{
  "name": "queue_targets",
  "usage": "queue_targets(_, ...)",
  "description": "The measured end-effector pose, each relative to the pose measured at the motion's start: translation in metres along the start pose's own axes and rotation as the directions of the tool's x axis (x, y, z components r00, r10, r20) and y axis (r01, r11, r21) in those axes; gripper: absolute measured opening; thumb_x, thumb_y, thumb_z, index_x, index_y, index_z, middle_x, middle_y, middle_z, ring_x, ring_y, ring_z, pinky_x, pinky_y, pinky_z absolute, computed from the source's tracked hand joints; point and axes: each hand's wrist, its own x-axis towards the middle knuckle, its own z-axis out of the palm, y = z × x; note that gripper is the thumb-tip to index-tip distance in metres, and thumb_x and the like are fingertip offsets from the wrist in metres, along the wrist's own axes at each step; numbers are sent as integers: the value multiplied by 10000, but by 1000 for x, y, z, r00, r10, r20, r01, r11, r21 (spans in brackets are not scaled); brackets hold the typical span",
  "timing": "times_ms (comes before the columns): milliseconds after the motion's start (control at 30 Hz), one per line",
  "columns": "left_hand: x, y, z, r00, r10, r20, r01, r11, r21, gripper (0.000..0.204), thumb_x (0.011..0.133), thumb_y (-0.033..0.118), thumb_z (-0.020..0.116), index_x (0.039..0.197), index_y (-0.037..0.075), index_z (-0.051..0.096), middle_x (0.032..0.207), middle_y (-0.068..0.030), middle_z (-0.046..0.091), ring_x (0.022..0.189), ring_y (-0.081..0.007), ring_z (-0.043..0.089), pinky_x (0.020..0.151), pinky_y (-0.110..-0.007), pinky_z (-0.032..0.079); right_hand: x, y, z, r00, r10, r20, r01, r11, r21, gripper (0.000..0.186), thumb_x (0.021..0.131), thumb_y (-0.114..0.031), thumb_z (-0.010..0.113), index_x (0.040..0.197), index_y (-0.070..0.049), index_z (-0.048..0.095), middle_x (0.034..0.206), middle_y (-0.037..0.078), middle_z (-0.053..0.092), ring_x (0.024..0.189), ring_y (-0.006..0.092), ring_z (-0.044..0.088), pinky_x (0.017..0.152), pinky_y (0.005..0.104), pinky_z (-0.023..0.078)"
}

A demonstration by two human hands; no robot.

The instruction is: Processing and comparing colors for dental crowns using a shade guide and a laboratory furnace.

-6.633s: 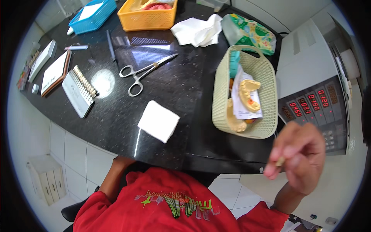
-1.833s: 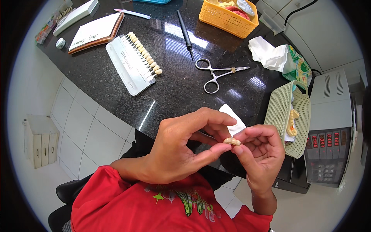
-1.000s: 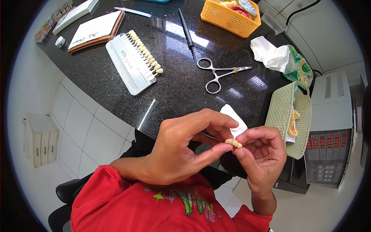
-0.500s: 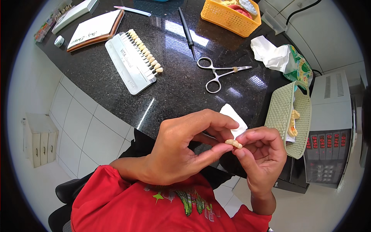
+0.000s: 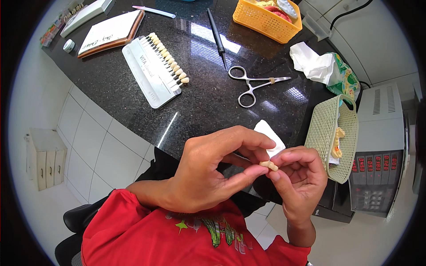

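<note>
- Tooth-coloured piece (image 5: 269, 166): a small bar with rounded bumps, held up between both hands near the worktop's (image 5: 199, 104) front edge; clock positions are read from it, 12 o'clock toward the top of the view.
- Left hand (image 5: 208, 170): enters from 9 o'clock, thumb and a partly hidden fingertip clamped on the piece's left end; the index finger arches above, apart from the thumb.
- Right hand (image 5: 302, 177): enters between 3 and 4 o'clock, thumb and index finger clamped on the other end — remaining fingers curled loosely.
- White folded cloth (image 5: 270, 136): at 12 o'clock, partly behind the fingers.
- Locking forceps (image 5: 272, 81): farther off at 12 o'clock, lying flat, tips toward 2 o'clock.
- Black pen-like tool (image 5: 216, 33): at 11 o'clock, its thin tip near the forceps' rings.
- Shade guide (image 5: 148, 73): at 10 o'clock, a grey holder with a row of tooth-shaped tabs.
- Pale green basket (image 5: 320, 128): at 2 o'clock — a yellowish dental model (image 5: 338, 144) inside.
- Grey device (image 5: 376, 177): at 3 o'clock, red digits lit.
</note>
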Motion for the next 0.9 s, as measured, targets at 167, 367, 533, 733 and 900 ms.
queue_targets(167, 0, 1, -1, 1000, -2, 5, 2, 1000, 3, 339, 794, -73, 755, 1115, -56, 647, 979, -129, 676, 904, -174, 706, 775, -273, 617, 0, 1, 0, 1000, 12, 5, -13, 1000, 18, 275, 846, 127, 664, 1094, 65, 563, 1060, 152, 629, 982, 187, 680, 838, 274, 573)
queue_targets(367, 0, -1, -2, 997, 77, 15, -79, 987, 141, 210, 767, -74, 777, 965, -51, 710, 906, -128, 699, 832, -172, 712, 694, -256, 591, 0, 2, -4, 998, -53, 18, 55, 993, -104, 232, 825, 116, 688, 1040, 44, 640, 1034, 150, 649, 938, 197, 681, 805, 274, 562)
queue_targets(533, -2, 2, 1, 985, 174, 18, -174, 962, 210, 181, 732, -54, 808, 897, -37, 734, 838, -128, 725, 790, -188, 713, 665, -263, 553, 2, -4, 0, 967, -253, 36, 245, 877, -414, 261, 763, 40, 786, 1006, 21, 691, 913, 149, 709, 812, 214, 700, 693, 284, 553)
queue_targets(733, -4, -2, 3, 987, 161, -21, -152, 960, 234, 193, 743, -49, 804, 921, -41, 730, 864, -141, 733, 779, -193, 716, 698, -272, 554, 6, -10, -1, 942, -317, 109, 319, 748, -583, 266, 760, 13, 795, 1017, -19, 733, 879, 115, 716, 715, 190, 700, 620, 279, 562)
queue_targets(900, -4, 2, 7, 997, 74, -34, -64, 971, 229, 166, 761, -48, 798, 907, -53, 720, 855, -144, 737, 783, -182, 723, 701, -254, 563, 2, -2, -3, 905, -400, 144, 390, 648, -654, 292, 749, 11, 798, 1030, -15, 723, 879, 95, 711, 723, 202, 696, 602, 284, 558)
